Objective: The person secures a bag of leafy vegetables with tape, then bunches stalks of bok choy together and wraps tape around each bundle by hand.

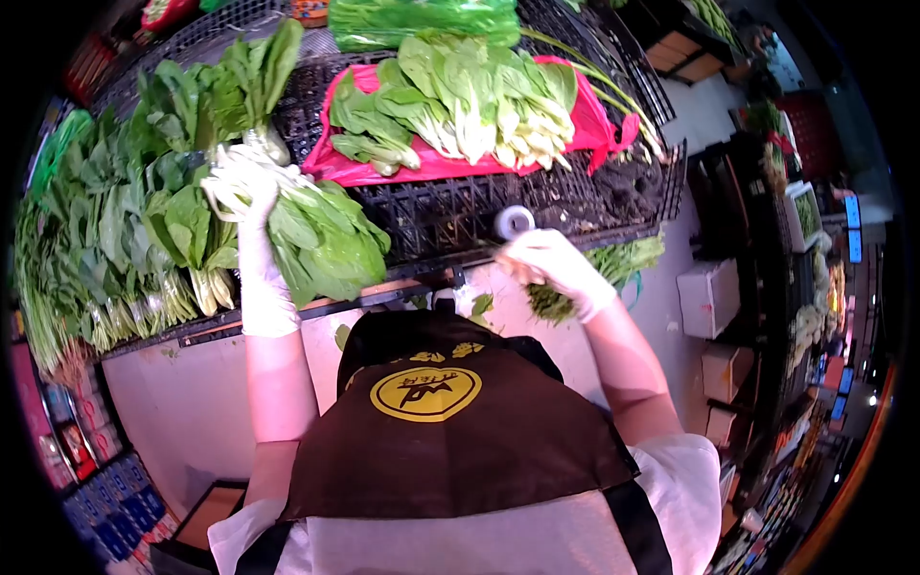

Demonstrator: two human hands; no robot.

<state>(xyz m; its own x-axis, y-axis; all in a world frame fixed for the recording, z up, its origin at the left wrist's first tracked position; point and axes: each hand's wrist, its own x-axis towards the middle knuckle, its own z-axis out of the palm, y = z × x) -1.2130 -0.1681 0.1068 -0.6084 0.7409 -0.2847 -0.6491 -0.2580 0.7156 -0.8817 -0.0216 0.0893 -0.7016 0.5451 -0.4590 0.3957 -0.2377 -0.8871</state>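
Observation:
My left hand [251, 196], in a white glove, is closed around the pale stems of a bunch of leafy greens [321, 235]. The leaves hang to the right over the front edge of the black crate display. My right hand [561, 271], also gloved, has its fingers bent together at a small roll of tape [516, 222]. The roll shows just above those fingers, and their exact grip is partly hidden. Behind the hands, loose leafy greens [470, 101] with white stems lie on a pink plastic bag [374, 174].
Upright bundles of greens [110, 235] crowd the left of the black crates [422, 216]. A green bag [422, 24] of vegetables sits at the back. Another bunch of greens [623, 257] is below the right edge. White boxes [709, 297] stand across the aisle.

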